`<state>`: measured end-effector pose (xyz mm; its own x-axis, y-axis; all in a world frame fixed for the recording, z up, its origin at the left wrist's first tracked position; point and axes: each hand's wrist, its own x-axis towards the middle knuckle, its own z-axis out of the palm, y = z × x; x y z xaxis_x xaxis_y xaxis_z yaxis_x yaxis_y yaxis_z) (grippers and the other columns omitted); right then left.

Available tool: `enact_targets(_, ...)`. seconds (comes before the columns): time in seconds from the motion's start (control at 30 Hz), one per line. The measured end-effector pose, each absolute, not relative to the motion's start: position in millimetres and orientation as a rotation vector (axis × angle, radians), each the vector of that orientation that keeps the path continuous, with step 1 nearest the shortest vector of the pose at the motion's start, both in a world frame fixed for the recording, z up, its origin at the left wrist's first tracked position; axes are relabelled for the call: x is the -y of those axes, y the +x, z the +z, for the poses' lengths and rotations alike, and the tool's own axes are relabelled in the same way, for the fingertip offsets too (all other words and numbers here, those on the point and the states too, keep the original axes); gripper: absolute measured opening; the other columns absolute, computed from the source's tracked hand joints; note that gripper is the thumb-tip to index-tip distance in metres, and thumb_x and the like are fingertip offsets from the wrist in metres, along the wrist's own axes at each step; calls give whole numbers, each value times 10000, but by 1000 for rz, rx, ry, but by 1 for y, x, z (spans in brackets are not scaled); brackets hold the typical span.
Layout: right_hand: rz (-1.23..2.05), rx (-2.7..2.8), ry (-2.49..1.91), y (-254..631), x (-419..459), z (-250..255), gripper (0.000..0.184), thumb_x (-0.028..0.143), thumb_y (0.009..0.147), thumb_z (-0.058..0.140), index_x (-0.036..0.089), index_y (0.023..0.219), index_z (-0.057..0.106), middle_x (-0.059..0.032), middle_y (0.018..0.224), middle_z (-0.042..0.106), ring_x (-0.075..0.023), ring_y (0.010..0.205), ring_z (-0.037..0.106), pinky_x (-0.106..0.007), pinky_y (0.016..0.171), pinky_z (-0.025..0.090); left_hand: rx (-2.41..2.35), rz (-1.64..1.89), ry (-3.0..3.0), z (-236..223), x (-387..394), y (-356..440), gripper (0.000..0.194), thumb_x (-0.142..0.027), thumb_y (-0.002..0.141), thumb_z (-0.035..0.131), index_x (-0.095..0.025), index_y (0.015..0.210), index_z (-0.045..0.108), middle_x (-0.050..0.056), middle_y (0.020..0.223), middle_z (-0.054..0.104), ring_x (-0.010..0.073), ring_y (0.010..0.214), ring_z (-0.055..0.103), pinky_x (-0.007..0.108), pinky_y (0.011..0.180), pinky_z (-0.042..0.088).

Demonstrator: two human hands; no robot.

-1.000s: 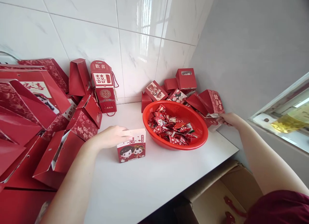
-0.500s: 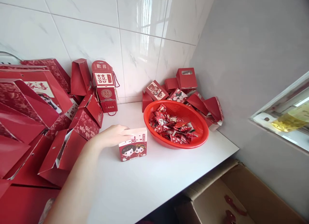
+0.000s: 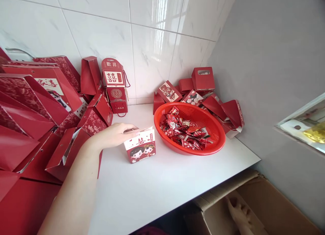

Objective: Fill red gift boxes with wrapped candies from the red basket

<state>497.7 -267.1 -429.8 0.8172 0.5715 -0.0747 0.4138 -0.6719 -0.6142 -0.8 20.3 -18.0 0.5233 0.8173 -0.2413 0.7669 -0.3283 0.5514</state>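
My left hand (image 3: 122,135) comes from the lower left and grips the upper left edge of a small red and white candy box (image 3: 142,148). The box stands upright on the white table, two cartoon figures on its front, its top edge lifted and partly parted. At the lower right, my right hand (image 3: 240,213) is down inside a cardboard box (image 3: 281,208). Its fingers are curled round a small red piece (image 3: 235,202), mostly hidden by the hand. Right of the candy box sits a red plastic basket (image 3: 218,140) holding many wrapped candies (image 3: 185,130).
Red gift boxes (image 3: 61,126) are heaped on the left of the white table (image 3: 157,184). A decorated box stack (image 3: 115,86) stands by the tiled wall. More red boxes (image 3: 203,79) lie behind the basket. A grey wall (image 3: 259,76) borders the right side.
My right hand has come into view inside the cardboard box, over the red pieces. The candy box's top has parted a little under my left hand. The view has shifted slightly.
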Motion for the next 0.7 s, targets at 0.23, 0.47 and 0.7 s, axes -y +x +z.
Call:
enact_targets(0.23, 597, 1055, -2261, 406, 276, -471, 241, 450, 640, 496, 257, 676, 635, -112, 881, 690, -362, 960, 663, -450, 833, 520, -1359, -9, 2199, -21, -22, 2, 535, -670, 762, 467, -248, 995, 698, 18, 958, 721, 253, 895, 647, 290, 739, 485)
enact_targets(0.47, 687, 816, -2347, 409, 299, -373, 438, 592, 766, 454, 260, 956, 668, -64, 707, 713, -330, 735, 693, -393, 682, 516, -1341, -53, 2209, -21, -23, 4, 548, -696, 741, 443, -240, 913, 695, 35, 913, 713, 263, 866, 644, 303, 724, 475)
enact_targets(0.7, -62, 685, -2523, 476, 249, -204, 449, 516, 874, 366, 221, 1089, 627, -128, 942, 704, -347, 913, 634, -423, 761, 469, -1326, -79, 2254, -22, -25, 4, 589, -717, 743, 421, -258, 989, 696, 27, 968, 721, 260, 907, 646, 296, 773, 490)
